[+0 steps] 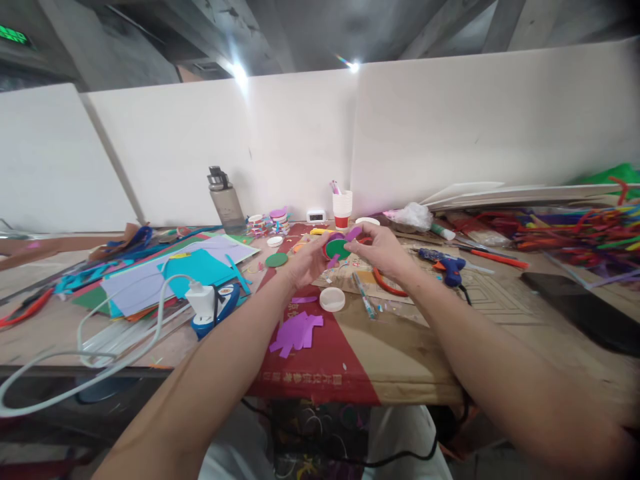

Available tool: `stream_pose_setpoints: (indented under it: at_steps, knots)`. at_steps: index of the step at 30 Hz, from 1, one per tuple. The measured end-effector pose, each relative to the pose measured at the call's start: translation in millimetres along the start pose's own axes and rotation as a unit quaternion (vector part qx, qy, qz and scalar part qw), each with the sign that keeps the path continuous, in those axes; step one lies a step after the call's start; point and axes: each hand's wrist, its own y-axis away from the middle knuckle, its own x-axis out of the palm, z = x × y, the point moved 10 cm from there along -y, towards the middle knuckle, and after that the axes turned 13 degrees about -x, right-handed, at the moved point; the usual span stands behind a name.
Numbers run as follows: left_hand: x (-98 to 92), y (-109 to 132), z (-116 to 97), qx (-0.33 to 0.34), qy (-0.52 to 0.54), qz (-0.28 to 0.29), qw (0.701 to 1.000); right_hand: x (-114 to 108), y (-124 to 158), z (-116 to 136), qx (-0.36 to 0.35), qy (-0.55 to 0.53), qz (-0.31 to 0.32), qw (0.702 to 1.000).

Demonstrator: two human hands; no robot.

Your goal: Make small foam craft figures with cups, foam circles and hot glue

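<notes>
Above table (400, 347): left hand (307, 261), right hand (383, 250) hold one green disc (338, 249).

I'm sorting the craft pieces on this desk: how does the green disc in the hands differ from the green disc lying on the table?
The held green disc is raised and tilted toward the camera, gripped between the left hand and right hand; the loose green disc lies flat, untouched. The held one has purple pieces at its edge; the loose one is plain. Both are round and dark green.
</notes>
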Motion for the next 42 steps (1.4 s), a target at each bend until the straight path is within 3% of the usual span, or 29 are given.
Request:
stream_pose_setpoints:
  at_steps: [6, 11, 16, 22, 26, 30, 34, 39, 42]
  knots:
    - [-17.5, -5, -3, 0.015, 0.014, -0.053, 0.998, -6, -4, 0, -0.006, -0.083, -0.045, 0.996]
    - [-43.8, -4, -9, 0.049, 0.051, -0.142, 0.987, -27, -2, -31, 0.075, -0.059, -0.102, 0.99]
    - [-40.8, -2, -12, 0.053, 0.07, -0.138, 0.987, -16, 10, -72, 0.18, 0.023, -0.035, 0.983]
    - [-27.0, -6, -3, 0.018, 0.046, -0.091, 0.995, -1, 11, -94, 0.174, 0.193, 0.035, 0.965]
    - [-26.5, -7, 2, 0.0, 0.05, -0.092, 0.994, 9, 10, -102, 0.175, 0.211, 0.058, 0.96]
    - [-24.6, -6, 3, 0.001, 0.059, -0.09, 0.994, 18, 13, -99, 0.164, 0.216, 0.081, 0.959]
    - [-22.1, -4, 2, 0.004, 0.073, -0.075, 0.995, 15, 13, -79, 0.117, 0.243, 0.073, 0.96]
    - [-24.2, -3, 3, -0.003, 0.085, -0.067, 0.994, -12, 8, -44, 0.07, 0.295, 0.02, 0.953]
    - [-25.3, -4, 4, -0.007, 0.096, -0.065, 0.993, -43, 10, -30, 0.066, 0.335, 0.012, 0.94]
